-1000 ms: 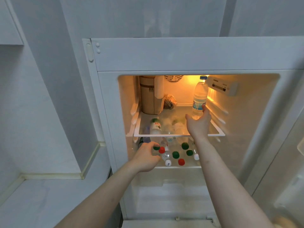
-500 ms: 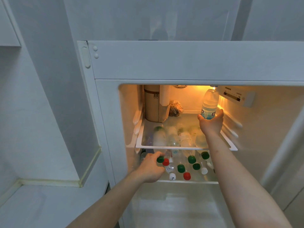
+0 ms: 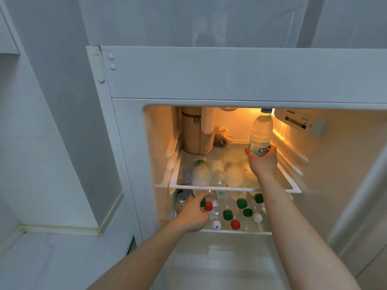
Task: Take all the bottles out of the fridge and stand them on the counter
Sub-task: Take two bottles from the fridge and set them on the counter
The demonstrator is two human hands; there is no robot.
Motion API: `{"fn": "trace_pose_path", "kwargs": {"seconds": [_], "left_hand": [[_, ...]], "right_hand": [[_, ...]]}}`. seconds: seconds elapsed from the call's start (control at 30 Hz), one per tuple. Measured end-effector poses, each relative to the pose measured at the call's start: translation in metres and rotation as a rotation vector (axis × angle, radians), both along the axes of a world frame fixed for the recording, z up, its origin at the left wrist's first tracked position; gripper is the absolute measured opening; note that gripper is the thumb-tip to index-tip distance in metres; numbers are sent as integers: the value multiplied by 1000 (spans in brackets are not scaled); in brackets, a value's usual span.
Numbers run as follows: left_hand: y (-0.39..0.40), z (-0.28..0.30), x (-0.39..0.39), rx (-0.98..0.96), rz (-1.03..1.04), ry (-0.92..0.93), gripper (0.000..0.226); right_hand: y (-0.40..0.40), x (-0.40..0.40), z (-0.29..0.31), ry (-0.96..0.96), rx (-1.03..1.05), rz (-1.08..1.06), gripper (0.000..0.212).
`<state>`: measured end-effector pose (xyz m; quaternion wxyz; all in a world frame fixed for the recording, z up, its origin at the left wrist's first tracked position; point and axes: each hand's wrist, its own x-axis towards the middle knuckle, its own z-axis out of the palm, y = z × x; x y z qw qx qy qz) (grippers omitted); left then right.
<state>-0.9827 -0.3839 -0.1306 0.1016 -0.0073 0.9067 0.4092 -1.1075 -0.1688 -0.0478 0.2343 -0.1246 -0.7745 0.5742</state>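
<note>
A clear ribbed plastic bottle [image 3: 261, 130] with a blue cap stands upright on the upper glass shelf [image 3: 234, 188], its labelled base wrapped by the right hand [image 3: 262, 161] fingers. Below, the left hand [image 3: 193, 214] curls round a green-capped bottle [image 3: 202, 203] — its body hidden among round red, green and white caps.

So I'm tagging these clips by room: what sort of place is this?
Likely a home kitchen: an open fridge stocked with bottles, and a pale counter beside it.
</note>
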Motion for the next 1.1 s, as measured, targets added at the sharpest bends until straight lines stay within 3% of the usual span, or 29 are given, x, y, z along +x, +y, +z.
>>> {"fn": "trace_pose_path", "kwargs": {"seconds": [0.2,0.3,0.53,0.87,1.1], "left_hand": [[5,-10,10,-29,74,181,37],[7,-17,22,-13,128,282,33],[10,-18,55,42,361,483,17],[10,-28,89,266,505,733,23],[8,-19,140,326,536,759,29]], "right_hand": [[-30,60,-10,116,-69,86,62],[-43,88,-17,167,-90,128,54],[-41,111,-15,248,-65,151,57],[-38,134,-32,352,-151,131,45],[-50,180,-42,360,-206,195,50]]}}
